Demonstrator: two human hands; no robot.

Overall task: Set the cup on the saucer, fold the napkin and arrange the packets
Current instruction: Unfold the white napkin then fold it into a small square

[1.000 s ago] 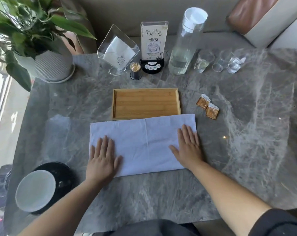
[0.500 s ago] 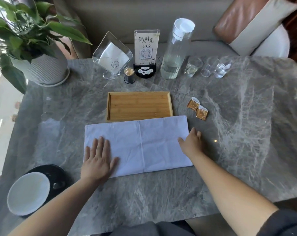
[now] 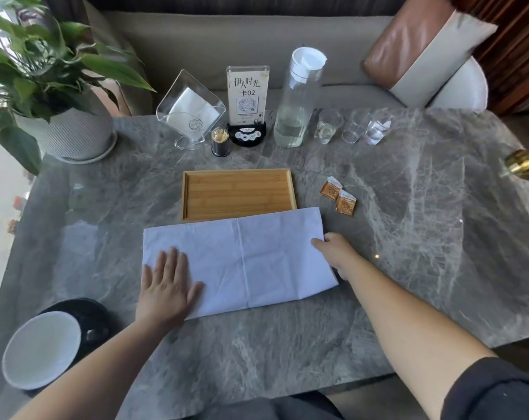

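A pale folded napkin lies flat on the grey marble table, just in front of a bamboo tray. My left hand presses flat on the napkin's near left corner, fingers spread. My right hand grips the napkin's right edge, thumb on top and fingers tucked under it. Two small brown packets lie right of the tray. At the near left a white cup sits on a black saucer.
Along the far edge stand a potted plant, a clear napkin holder, a toothpick jar, a table sign, a water carafe and small glasses. A brass object pokes in at the right.
My right hand has slid off the napkin's top to its right edge and taken hold of it. My left hand stays flat. The camera has drawn back and tilted up.
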